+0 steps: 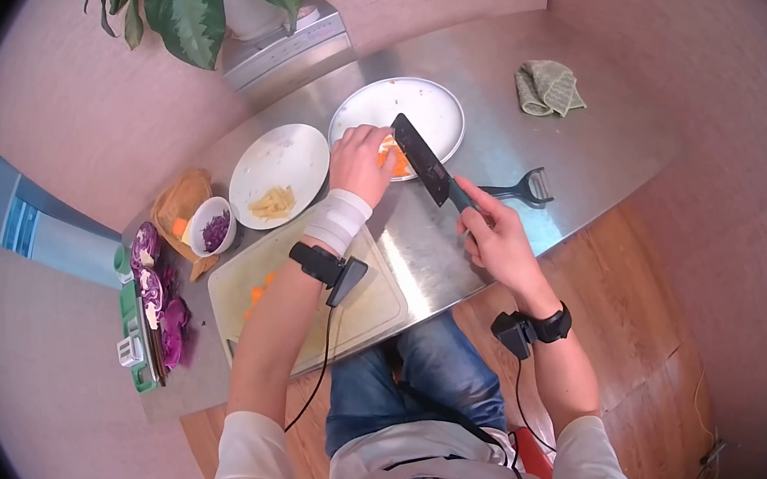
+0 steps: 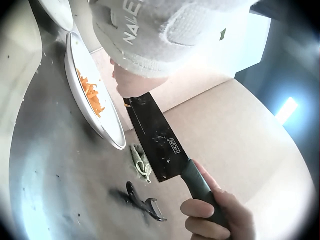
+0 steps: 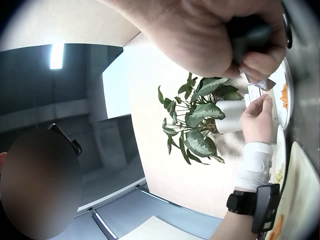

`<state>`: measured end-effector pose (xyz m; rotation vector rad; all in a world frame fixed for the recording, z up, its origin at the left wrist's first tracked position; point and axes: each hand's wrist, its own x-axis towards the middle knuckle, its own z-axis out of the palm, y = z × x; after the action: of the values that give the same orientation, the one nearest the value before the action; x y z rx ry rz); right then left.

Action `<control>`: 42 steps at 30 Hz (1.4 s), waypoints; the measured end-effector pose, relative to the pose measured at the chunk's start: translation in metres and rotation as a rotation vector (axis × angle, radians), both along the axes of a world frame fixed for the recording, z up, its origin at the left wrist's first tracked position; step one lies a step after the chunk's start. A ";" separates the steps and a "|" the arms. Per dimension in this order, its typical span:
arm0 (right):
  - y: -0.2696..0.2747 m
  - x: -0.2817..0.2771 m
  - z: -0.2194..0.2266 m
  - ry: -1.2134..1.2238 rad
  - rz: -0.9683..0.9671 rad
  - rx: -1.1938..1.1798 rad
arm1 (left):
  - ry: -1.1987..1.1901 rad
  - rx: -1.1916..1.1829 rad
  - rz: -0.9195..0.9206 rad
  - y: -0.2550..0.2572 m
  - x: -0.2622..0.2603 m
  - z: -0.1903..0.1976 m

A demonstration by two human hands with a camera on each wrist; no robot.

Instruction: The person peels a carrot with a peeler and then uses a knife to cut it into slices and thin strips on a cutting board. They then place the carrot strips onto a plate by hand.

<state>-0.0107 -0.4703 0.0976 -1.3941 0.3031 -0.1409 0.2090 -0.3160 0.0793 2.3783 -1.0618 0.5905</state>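
Note:
My right hand (image 1: 498, 244) grips the green handle of a black-bladed knife (image 1: 424, 162), its index finger lying along the handle. The blade is raised above the table, angled toward a white oval plate (image 1: 426, 111) with orange shreds (image 1: 397, 163). Over that plate's near side, my left hand (image 1: 360, 162) pinches the blade's far end, fingers bent. In the left wrist view the blade (image 2: 157, 137) has small bits stuck to it, and its end meets the left hand (image 2: 135, 86). The right wrist view shows the left thumb and fingers close together.
A cutting board (image 1: 368, 286) with orange pieces lies near me. Left of the plate stand another plate (image 1: 284, 155) with pale strips, a bowl (image 1: 216, 227) of purple shreds and cut purple cabbage (image 1: 172, 329). A peeler (image 1: 528, 190) and folded cloth (image 1: 547, 89) are at right.

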 end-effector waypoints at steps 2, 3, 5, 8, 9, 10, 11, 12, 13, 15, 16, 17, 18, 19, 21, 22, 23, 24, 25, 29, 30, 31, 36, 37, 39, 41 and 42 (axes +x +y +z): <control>0.002 -0.002 0.002 0.002 -0.002 0.006 | -0.035 -0.048 -0.065 -0.001 -0.001 -0.003; 0.003 -0.002 0.003 0.005 -0.005 0.012 | -0.038 -0.051 -0.060 0.001 0.001 -0.004; 0.004 -0.005 0.005 -0.005 -0.009 0.037 | 0.015 0.233 0.102 0.004 0.001 -0.004; 0.003 -0.008 0.004 -0.013 -0.017 0.062 | 0.024 0.105 0.079 0.006 -0.004 -0.003; 0.003 -0.008 0.004 -0.013 -0.015 0.064 | 0.019 0.102 0.078 0.005 -0.007 -0.003; 0.005 -0.009 0.006 -0.020 -0.014 0.061 | 0.006 0.055 0.031 0.004 -0.009 -0.003; 0.007 -0.009 0.007 -0.012 -0.022 0.060 | -0.008 0.007 -0.015 0.004 -0.011 -0.003; 0.010 -0.010 0.009 -0.002 -0.030 0.059 | -0.013 0.004 -0.012 0.006 -0.013 -0.003; 0.012 -0.011 0.010 -0.006 -0.025 0.057 | -0.032 0.020 -0.039 0.009 -0.015 -0.003; 0.013 -0.013 0.008 -0.023 -0.062 0.167 | -0.083 -0.015 -0.084 0.011 -0.025 0.000; 0.014 -0.014 0.008 -0.027 -0.059 0.166 | -0.087 -0.015 -0.081 0.012 -0.031 0.000; 0.016 -0.015 0.008 -0.030 -0.063 0.185 | -0.101 -0.026 -0.112 0.014 -0.037 0.000; 0.017 -0.014 0.009 -0.033 -0.066 0.204 | -0.116 -0.038 -0.142 0.018 -0.040 0.001; 0.019 -0.013 0.007 -0.037 -0.060 0.204 | -0.151 0.073 -0.132 0.023 -0.040 -0.005; 0.023 -0.012 0.005 -0.045 -0.094 0.220 | -0.197 0.101 0.002 0.031 -0.038 -0.011; 0.026 -0.012 0.006 -0.047 -0.088 0.216 | -0.240 0.131 0.127 0.034 -0.037 -0.014; 0.029 -0.013 0.008 -0.041 -0.111 0.219 | -0.214 0.095 0.146 0.038 -0.036 -0.010; 0.032 -0.013 0.010 -0.035 -0.134 0.223 | -0.216 0.091 0.151 0.042 -0.035 -0.007; 0.035 -0.013 0.010 -0.035 -0.128 0.221 | -0.222 0.023 0.137 0.049 -0.035 -0.004; 0.043 -0.023 0.011 -0.061 -0.150 0.230 | -0.024 -0.054 0.137 0.096 -0.031 0.011; 0.046 -0.029 0.010 -0.071 -0.155 0.230 | -0.026 -0.056 0.144 0.113 -0.034 0.016; 0.049 -0.036 0.010 -0.070 -0.158 0.229 | 0.006 -0.123 0.110 0.131 -0.039 0.020; 0.067 -0.077 -0.007 -0.051 -0.133 0.182 | -0.003 -0.258 0.125 0.222 -0.101 0.022; 0.071 -0.086 -0.013 -0.034 -0.127 0.186 | -0.023 -0.251 0.166 0.238 -0.116 0.021; 0.083 -0.100 -0.022 -0.012 -0.105 0.193 | -0.042 -0.239 0.223 0.270 -0.140 0.010; 0.096 -0.113 -0.027 0.055 -0.129 0.232 | 0.084 -0.230 0.247 0.298 -0.157 -0.009; 0.102 -0.116 -0.030 0.060 -0.116 0.232 | 0.086 -0.230 0.260 0.306 -0.163 -0.016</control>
<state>-0.1263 -0.3681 0.0677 -1.1527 0.4375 -0.1547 0.0461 -0.0097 0.0631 2.3285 -0.6158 0.6546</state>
